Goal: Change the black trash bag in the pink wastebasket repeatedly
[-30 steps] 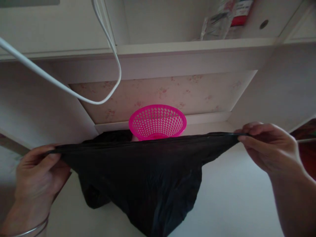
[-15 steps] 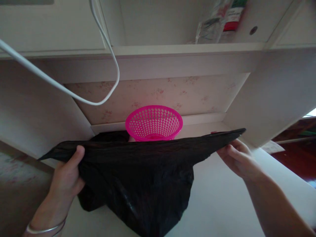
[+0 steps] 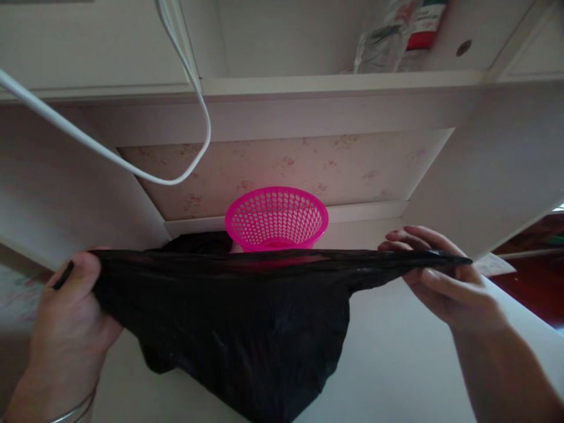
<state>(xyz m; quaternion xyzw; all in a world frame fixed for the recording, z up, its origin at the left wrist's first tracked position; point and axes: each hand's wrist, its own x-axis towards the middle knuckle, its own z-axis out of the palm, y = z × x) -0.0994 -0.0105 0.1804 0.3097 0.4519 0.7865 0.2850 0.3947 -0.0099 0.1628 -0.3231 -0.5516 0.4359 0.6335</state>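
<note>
A black plastic garbage bag [image 3: 247, 317] hangs stretched sideways between my hands, its top edge nearly level. My left hand [image 3: 73, 317] grips the bag's left end, thumb over the top edge. At the right end, my right hand [image 3: 445, 282] has the bag's edge between its thumb and fingers. Beyond the bag stands a pink perforated plastic basket [image 3: 277, 217]; the bag hides its lower part. More black plastic [image 3: 198, 242] lies behind the bag, left of the basket. Whether the bag's mouth is parted I cannot tell.
A white cable [image 3: 176, 179] loops down at the upper left. Above is a white shelf [image 3: 343, 84] holding a clear plastic package [image 3: 381, 50] and a red-labelled bottle [image 3: 425, 26]. White side panels [image 3: 497, 153] flank the basket, and a flower-patterned wall [image 3: 273, 164] stands behind it.
My left hand has moved left to the bag's end and my right hand slightly right. The bag's top edge is now more level and pulled straighter. The basket has stayed put.
</note>
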